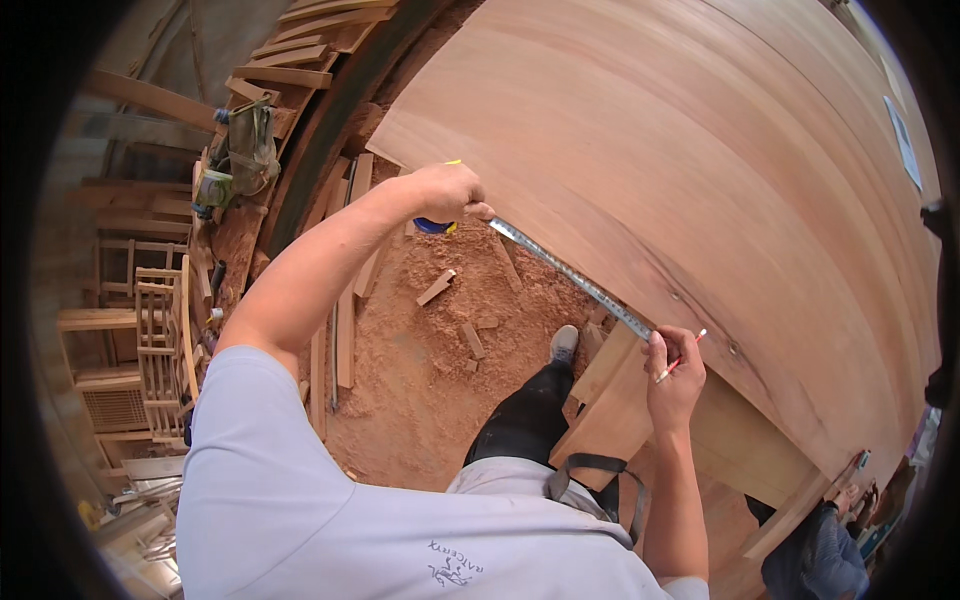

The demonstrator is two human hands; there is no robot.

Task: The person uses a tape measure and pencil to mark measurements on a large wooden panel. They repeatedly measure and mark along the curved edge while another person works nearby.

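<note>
A steel tape measure blade (570,274) is drawn out in a straight line along the near edge of a large wooden board (600,130). My left hand (448,193) is closed around the tape's blue and yellow case (433,227), most of which the hand hides. At the blade's other end, my right hand (676,385) pinches the tape between thumb and fingers, close to the board's edge. A red pencil (664,375) is also tucked in the right fingers, its ends poking out on both sides.
Sawdust and wood offcuts (436,288) litter the floor below the board. Long strips (346,335) lie to the left, near stacked timber (290,75) and a hanging bag (252,145). Wooden panels (605,415) stand beneath the board. Another person (815,555) works at the lower right.
</note>
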